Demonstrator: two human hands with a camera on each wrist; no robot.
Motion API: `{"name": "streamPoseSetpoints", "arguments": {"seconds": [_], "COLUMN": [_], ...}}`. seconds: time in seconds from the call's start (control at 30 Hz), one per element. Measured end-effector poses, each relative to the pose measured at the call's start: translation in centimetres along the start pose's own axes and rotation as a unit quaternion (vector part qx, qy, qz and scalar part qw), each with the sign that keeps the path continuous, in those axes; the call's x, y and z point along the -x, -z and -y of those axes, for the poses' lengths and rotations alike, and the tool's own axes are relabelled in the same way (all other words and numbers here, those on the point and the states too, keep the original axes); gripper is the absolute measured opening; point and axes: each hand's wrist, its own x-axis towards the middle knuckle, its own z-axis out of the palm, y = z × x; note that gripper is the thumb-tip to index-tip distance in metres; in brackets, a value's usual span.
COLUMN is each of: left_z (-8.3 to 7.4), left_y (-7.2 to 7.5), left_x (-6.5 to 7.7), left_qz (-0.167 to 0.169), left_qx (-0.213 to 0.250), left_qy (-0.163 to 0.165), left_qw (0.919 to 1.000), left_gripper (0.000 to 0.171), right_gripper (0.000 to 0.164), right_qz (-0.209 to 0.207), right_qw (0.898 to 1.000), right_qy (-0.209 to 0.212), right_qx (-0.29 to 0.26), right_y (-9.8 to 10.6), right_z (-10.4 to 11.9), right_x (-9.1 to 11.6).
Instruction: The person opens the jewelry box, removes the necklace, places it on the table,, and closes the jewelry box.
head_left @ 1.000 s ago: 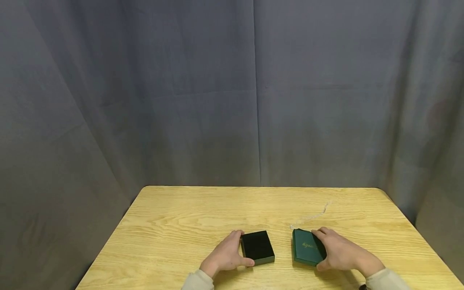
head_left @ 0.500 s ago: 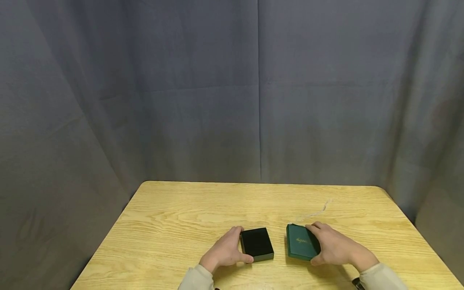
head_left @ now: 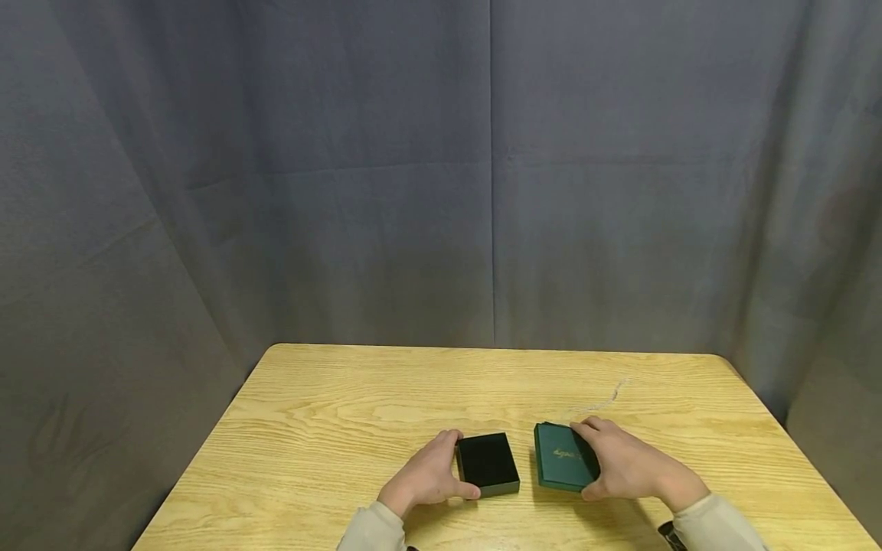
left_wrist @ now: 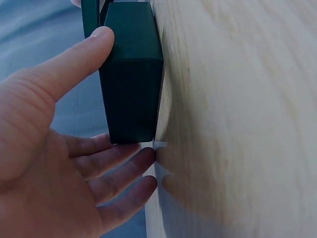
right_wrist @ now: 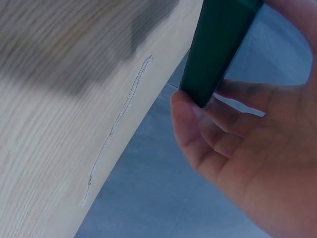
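Observation:
A small square jewelry box base (head_left: 488, 461) with green sides and a black top sits on the table. My left hand (head_left: 426, 473) holds it from the left, thumb on the near side and fingers at the far side. In the left wrist view its green side (left_wrist: 132, 94) is between thumb and fingers. My right hand (head_left: 623, 468) grips the matching green box lid (head_left: 560, 457), marked with gold lettering, by its right part. The lid hangs tilted above the table, just right of the base, casting a shadow below.
A thin silvery chain (right_wrist: 116, 124) lies stretched out on the wooden table (head_left: 344, 398), beyond the right hand. Grey curtains (head_left: 386, 191) hang behind the table and along both sides.
My right hand has moved left with the lid, bringing it nearer the base and uncovering table to its right. My left hand and the base have stayed nearly in place.

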Motion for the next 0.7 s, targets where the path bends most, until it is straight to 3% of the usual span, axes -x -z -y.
{"name": "streamPoseSetpoints", "arguments": {"seconds": [0.7], "left_z": [0.0], "left_y": [0.0], "left_x": [-0.1], "left_qz": [-0.005], "left_qx": [-0.016], "left_qy": [0.001], "left_qw": [0.9999], "left_gripper": [0.093], "right_gripper": [0.095], "right_qz": [0.001], "right_qw": [0.999], "right_qy": [0.021], "right_qx": [0.026], "right_y": [-0.1], "right_z": [1.2], "right_x": [-1.0]}}
